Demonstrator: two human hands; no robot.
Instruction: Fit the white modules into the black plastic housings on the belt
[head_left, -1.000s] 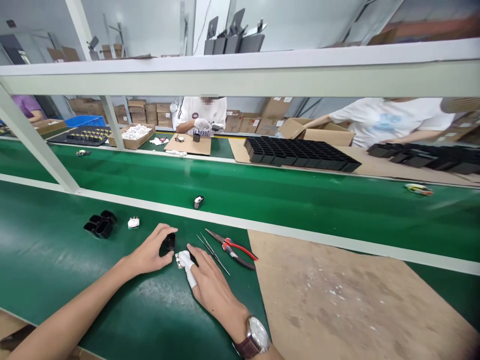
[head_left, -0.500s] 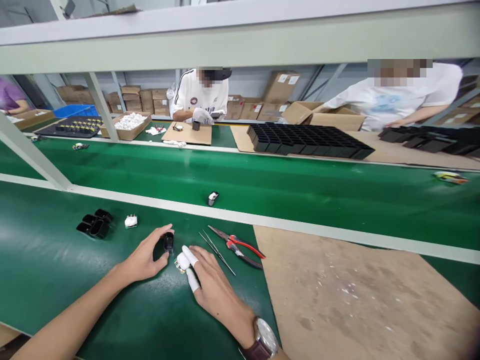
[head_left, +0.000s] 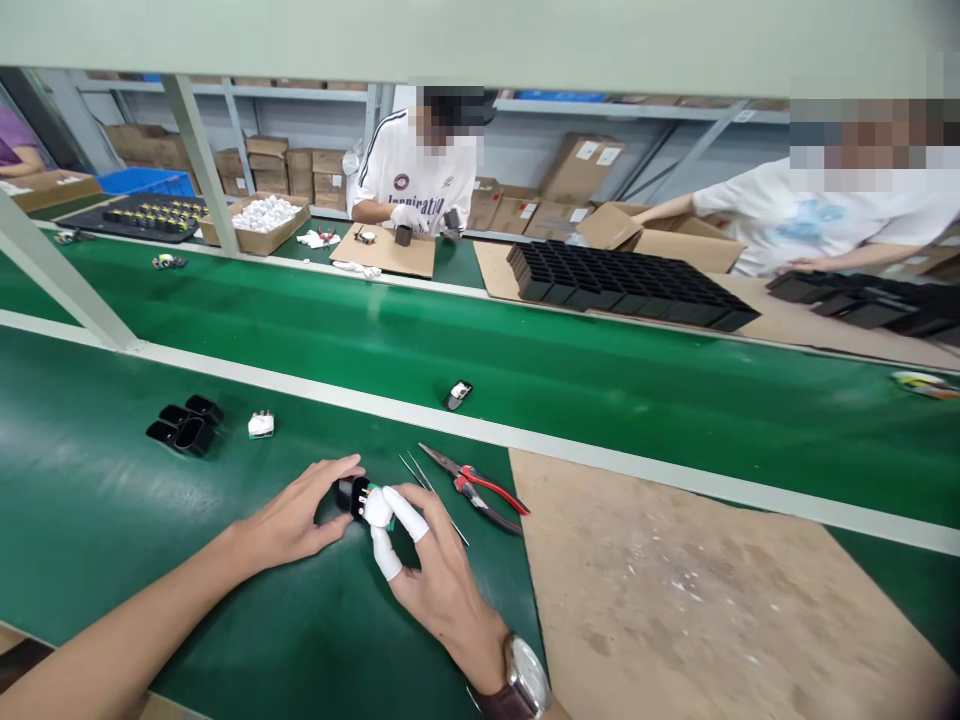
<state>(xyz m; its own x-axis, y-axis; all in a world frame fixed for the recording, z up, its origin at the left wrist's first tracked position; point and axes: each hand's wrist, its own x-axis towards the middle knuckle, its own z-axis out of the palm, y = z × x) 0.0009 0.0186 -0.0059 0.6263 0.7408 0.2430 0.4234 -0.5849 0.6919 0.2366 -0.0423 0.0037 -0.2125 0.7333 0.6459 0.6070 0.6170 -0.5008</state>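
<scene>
Between the thumb and fingers of my left hand [head_left: 311, 510] is a small black housing [head_left: 351, 495], its opening turned toward the right. My right hand [head_left: 431, 555], with white covers on thumb and forefinger, pinches a white part with a green board [head_left: 378, 508] right at that opening. Whether any of the part is inside cannot be made out. Metal tweezers [head_left: 439, 497] and red-and-black pliers [head_left: 480, 490] lie right of my hands. Several black housings [head_left: 187, 428] stand together at the left, beside another white part [head_left: 261, 425].
A green belt [head_left: 315, 335] crosses behind a pale rail, carrying a filled black housing [head_left: 458, 394]. Cardboard [head_left: 675, 580] covers the bench at the right. Two people in white shirts work across the belt, near a block of black housings [head_left: 630, 285] and a box of white parts [head_left: 262, 225].
My right hand has brought the white part up against the black housing, which now tilts toward it. The filled housing on the belt has moved right. The view has shifted slightly.
</scene>
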